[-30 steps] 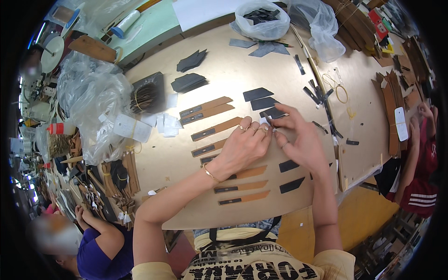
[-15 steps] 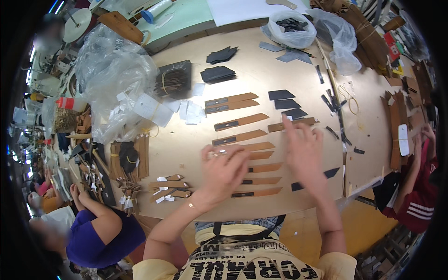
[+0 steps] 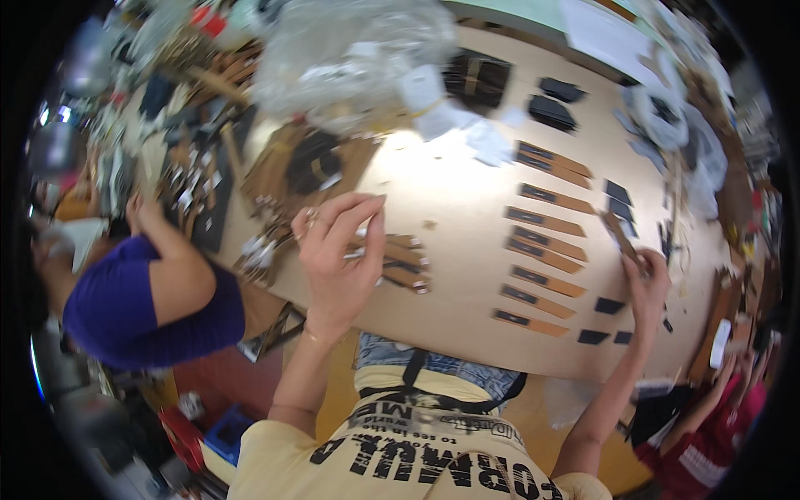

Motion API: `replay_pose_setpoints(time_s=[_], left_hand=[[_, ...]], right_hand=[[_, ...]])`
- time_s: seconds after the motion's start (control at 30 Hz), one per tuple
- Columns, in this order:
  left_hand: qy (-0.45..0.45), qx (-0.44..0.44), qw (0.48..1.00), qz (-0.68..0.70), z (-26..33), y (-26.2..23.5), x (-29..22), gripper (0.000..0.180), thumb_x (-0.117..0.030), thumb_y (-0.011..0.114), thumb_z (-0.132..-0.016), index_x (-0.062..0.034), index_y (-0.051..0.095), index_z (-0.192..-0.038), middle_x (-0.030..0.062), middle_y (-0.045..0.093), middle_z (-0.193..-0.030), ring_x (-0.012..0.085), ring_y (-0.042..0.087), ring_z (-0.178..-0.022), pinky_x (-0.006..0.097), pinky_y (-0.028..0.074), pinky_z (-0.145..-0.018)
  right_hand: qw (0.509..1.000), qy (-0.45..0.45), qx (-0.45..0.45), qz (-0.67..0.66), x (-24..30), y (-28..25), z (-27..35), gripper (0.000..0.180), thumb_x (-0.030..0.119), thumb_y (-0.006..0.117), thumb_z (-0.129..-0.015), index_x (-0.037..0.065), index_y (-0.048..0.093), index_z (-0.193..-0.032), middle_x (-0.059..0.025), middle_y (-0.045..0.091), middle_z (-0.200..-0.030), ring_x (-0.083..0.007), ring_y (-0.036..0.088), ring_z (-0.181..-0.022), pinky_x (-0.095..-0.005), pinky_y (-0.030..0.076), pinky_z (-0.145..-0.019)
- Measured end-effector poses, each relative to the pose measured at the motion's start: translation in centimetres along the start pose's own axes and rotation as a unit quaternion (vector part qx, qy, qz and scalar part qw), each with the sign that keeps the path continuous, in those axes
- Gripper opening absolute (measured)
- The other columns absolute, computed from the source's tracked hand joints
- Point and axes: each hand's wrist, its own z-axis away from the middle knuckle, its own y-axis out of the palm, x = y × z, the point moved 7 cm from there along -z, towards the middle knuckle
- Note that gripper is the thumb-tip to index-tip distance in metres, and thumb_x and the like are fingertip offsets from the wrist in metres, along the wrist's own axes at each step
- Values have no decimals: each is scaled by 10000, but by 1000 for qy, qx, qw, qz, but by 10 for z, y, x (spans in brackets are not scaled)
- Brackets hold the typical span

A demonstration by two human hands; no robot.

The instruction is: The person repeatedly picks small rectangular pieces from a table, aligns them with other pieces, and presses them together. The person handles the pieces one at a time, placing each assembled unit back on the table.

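- Head view: left hand (image 3: pixel 337 262) is raised over the near-left part of the wooden worktable (image 3: pixel 467 229), fingers curled together and pinched on a small pale piece (image 3: pixel 360 250) at the fingertips; the piece is too blurred to identify further.
- Directly under and just right of that hand lies a short stack of brown leather strips (image 3: pixel 400 265), flat on the table, some with dark end tabs.
- Right hand (image 3: pixel 646 283) is at the far-right side of the table, fingers closed on a brown leather strip (image 3: pixel 621 233) held tilted, one end lifted off the surface.
- Between the two hands a column of tan leather straps with black ends (image 3: pixel 546 250) lies flat, spaced apart, roughly parallel.
- Small black leather pieces (image 3: pixel 608 307) sit near the table's front edge, just below the right hand; more dark patches (image 3: pixel 618 193) lie beyond the strap column.
- Clear plastic bags (image 3: pixel 350 58) are heaped at the table's far-left side, with a dark woven item (image 3: pixel 477 79) beside them.
- A person in a purple top (image 3: pixel 142 300) sits to the left; another person's red sleeve (image 3: pixel 717 442) shows at lower right.
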Motion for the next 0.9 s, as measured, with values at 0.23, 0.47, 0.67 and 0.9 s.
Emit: replay_pose_setpoints(time_s=[0.23, 0.47, 0.67, 0.9], left_hand=[[-51, -61, 997, -12, 11, -34, 50, 190, -30, 730, -803, -81, 730, -987, 40, 709, -970, 198, 648, -873, 333, 381, -860], [-50, 2, 996, 78, -11, -16, 57, 181, -24, 717, -813, -57, 737, -990, 78, 707, -968, 233, 658, -876, 332, 446, -817], [67, 137, 975, 161, -61, 64, 24, 154, -46, 708, -837, -39, 739, -987, 124, 699, -974, 297, 656, -907, 346, 496, -809], [249, 252, 928, -111, -66, 168, -12, 359, -139, 627, -885, -6, 612, -1218, 184, 609, -1193, 330, 564, -1096, 454, 417, -958]], right_hand=[[988, 103, 17, -111, 24, -10, 22, 138, 110, 741, -872, 23, 644, -918, 1, 618, -834, -104, 558, -803, -284, 448, -791], [923, -25, 260, -281, 200, 101, 51, 165, 100, 796, -801, 6, 716, -909, -49, 699, -820, -114, 634, -750, -256, 534, -707], [965, -171, 184, -71, 270, 137, 60, 258, 258, 755, -841, 69, 718, -1012, -51, 671, -988, -211, 580, -1019, -394, 366, -961], [988, -122, 87, -45, 192, 79, 54, 215, 217, 725, -862, 75, 703, -1021, -57, 659, -1037, -235, 568, -1033, -402, 345, -966]])
